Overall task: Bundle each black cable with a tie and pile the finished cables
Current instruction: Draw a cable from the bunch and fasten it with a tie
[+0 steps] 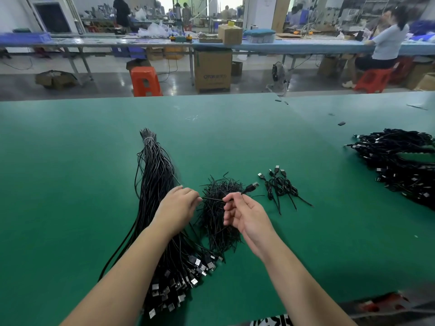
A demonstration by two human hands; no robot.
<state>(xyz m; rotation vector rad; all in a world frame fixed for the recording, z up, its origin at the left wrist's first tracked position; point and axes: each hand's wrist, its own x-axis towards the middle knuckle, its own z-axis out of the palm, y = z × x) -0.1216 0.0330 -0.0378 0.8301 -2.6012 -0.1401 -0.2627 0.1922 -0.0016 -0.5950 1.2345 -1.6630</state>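
Note:
A thick sheaf of unbundled black cables (pixel 155 175) lies on the green table (pixel 70 161), its USB plugs toward me at the bottom. To its right is a heap of black ties (pixel 219 222). My left hand (pixel 176 208) and my right hand (pixel 244 215) hover over that heap, pinching one black cable (pixel 213 199) stretched between them. Its USB plug (pixel 253 185) sticks out past my right fingers. Three bundled cables (pixel 280 184) lie just right of the ties. A big pile of finished cables (pixel 400 161) sits at the far right.
Small black scraps (pixel 341 123) dot the far right of the table. Beyond the table edge are an orange stool (pixel 144 81), a cardboard box (pixel 213 70), a floor fan (pixel 279 76) and a seated person (pixel 386 43) at a long bench.

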